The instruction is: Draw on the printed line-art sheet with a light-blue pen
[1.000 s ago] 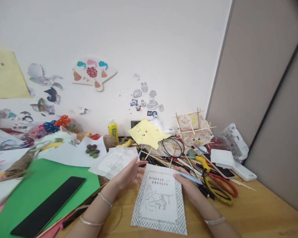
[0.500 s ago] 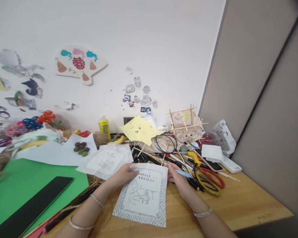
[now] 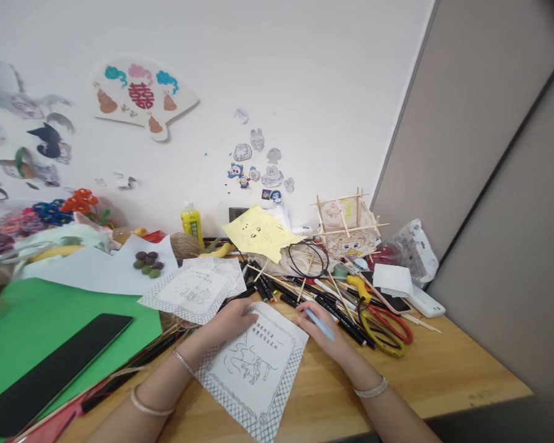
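Observation:
A sheet of paper (image 3: 263,375) with a line drawing, handwriting and a cross-hatched border lies slantwise at the table's front. My left hand (image 3: 231,319) is closed on its upper left edge, thumb on top, the other fingers hidden. A light blue pen (image 3: 321,325) sits in my right hand (image 3: 327,338), fingers curled round it by the sheet's upper right corner. Whether those fingertips also touch the sheet, I cannot tell. Left of my left hand lies a similar drawn sheet (image 3: 194,292).
Several black markers (image 3: 332,311) and wooden sticks pile up beyond my hands. Scissors (image 3: 388,332), a phone and a white power bank (image 3: 427,303) lie to the right. A stick frame (image 3: 351,224) stands behind. Green card (image 3: 69,307) with a black slab (image 3: 60,369) is at left.
The sheet has turned clockwise, its lower end swinging left and its top right corner dropping. My right hand has shifted slightly left, and the pen now points down to the right.

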Action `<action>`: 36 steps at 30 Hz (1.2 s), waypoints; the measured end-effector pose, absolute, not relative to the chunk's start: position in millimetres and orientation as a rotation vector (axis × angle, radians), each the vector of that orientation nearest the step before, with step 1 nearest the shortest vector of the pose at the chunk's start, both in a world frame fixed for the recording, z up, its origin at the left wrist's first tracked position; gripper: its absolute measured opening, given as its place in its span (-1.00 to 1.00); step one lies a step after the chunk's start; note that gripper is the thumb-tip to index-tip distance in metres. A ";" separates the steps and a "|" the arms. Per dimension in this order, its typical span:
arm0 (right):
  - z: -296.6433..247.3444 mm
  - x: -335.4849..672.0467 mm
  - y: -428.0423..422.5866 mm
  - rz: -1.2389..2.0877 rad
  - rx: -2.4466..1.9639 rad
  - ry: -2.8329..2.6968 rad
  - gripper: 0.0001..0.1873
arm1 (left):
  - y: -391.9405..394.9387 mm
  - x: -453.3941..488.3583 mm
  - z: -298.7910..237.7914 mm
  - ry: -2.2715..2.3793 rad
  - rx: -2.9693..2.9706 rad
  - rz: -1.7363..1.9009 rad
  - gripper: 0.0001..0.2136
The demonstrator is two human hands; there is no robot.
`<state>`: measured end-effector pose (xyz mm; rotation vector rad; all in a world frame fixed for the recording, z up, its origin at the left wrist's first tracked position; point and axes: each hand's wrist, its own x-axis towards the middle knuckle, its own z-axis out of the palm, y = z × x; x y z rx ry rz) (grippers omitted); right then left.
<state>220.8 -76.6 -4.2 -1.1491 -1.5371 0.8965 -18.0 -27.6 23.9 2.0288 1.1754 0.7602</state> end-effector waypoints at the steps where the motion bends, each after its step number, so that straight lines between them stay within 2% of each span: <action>1: -6.2 221.2 -75.9 0.877 -1.136 -1.581 -0.81 | -27.3 -17.8 22.1 1.172 2.024 0.801 -0.88; 5: -12.8 221.1 -74.1 0.923 -1.063 -1.648 -0.80 | -26.4 -16.7 16.1 1.188 1.967 0.946 -0.87; 9: -9.3 218.9 -77.5 0.883 -1.110 -1.605 -0.82 | -26.3 -13.7 11.0 1.214 1.975 1.000 -0.76; 14: 1.0 219.9 -83.3 0.694 -1.175 -1.499 -0.62 | -34.2 -5.9 15.2 1.118 2.120 1.159 -0.55; 16: 3.1 220.7 -84.5 0.650 -1.185 -1.515 -0.59 | -40.3 -2.7 20.2 1.010 2.222 1.045 -0.60; 18: 3.2 220.4 -84.5 0.680 -1.192 -1.531 -0.60 | -46.2 -0.2 23.0 0.773 2.386 0.764 -0.64; 21: 1.1 217.2 -83.4 0.860 -1.197 -1.472 -0.66 | -52.4 2.4 17.7 0.533 2.524 0.468 -0.53; 23: 0.8 214.4 -83.3 0.955 -1.158 -1.418 -0.72 | -55.1 4.1 8.8 0.601 2.577 0.364 -0.48; 29: 5.5 211.5 -86.0 0.918 -1.125 -1.443 -0.80 | -63.7 12.8 -6.7 1.026 2.568 0.534 -0.55; 36: -9.2 214.4 -78.8 0.955 -1.180 -1.376 -0.63 | -63.6 16.5 13.2 0.632 2.615 0.533 -0.70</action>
